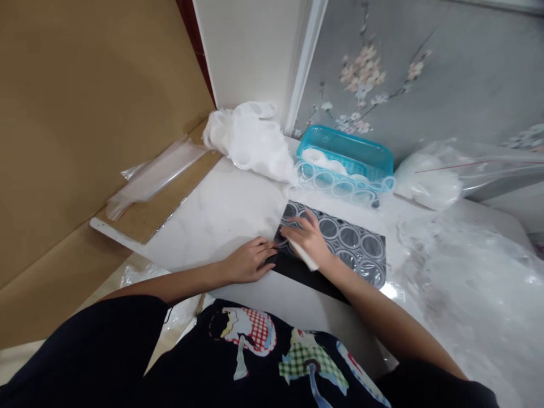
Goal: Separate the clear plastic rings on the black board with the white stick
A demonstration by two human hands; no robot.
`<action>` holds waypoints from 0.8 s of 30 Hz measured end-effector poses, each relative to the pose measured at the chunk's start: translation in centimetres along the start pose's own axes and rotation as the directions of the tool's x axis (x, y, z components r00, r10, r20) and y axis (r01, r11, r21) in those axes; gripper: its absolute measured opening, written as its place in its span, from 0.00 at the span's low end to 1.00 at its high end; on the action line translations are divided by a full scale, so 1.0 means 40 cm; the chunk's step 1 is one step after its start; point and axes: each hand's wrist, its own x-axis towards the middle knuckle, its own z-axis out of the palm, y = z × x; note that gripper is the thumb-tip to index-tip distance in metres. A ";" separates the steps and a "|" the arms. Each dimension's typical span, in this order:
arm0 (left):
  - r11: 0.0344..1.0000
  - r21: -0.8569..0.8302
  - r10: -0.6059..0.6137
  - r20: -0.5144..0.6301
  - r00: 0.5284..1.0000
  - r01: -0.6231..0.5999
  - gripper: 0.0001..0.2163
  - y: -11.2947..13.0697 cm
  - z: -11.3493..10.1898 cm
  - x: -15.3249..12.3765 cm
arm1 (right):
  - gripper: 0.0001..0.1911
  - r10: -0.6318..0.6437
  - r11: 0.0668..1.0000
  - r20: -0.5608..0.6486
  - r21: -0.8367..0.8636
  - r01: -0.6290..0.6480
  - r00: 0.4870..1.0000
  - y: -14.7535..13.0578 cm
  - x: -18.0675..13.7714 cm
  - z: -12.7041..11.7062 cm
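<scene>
A black sheet (pixel 300 269) lies on the white table, bearing rows of clear-centred rings (pixel 348 235) under a glossy film. My left hand (pixel 250 260) lies with fingers stretched out, its fingertips touching the sheet's left edge. Over the left part of the rings, my right hand (pixel 312 241) grips a thin white flat strip (pixel 304 256), which slants down toward the sheet's near edge. Part of the strip is hidden by the fingers, so its exact kind does not show.
Behind the sheet stands a blue plastic basket (pixel 378 156) with white rings and a ring strip over its front. White bundled material (pixel 259 141) sits to its left, a clear bag (pixel 437 175) to its right. Clear film (pixel 476 300) covers the right side. Cardboard (pixel 85 113) walls the left.
</scene>
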 end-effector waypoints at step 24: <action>0.241 -0.941 -0.033 0.237 0.971 0.238 0.30 0.237 -0.375 0.215 | 0.20 0.829 0.191 0.003 0.938 -0.288 0.559 0.056 -0.032 0.006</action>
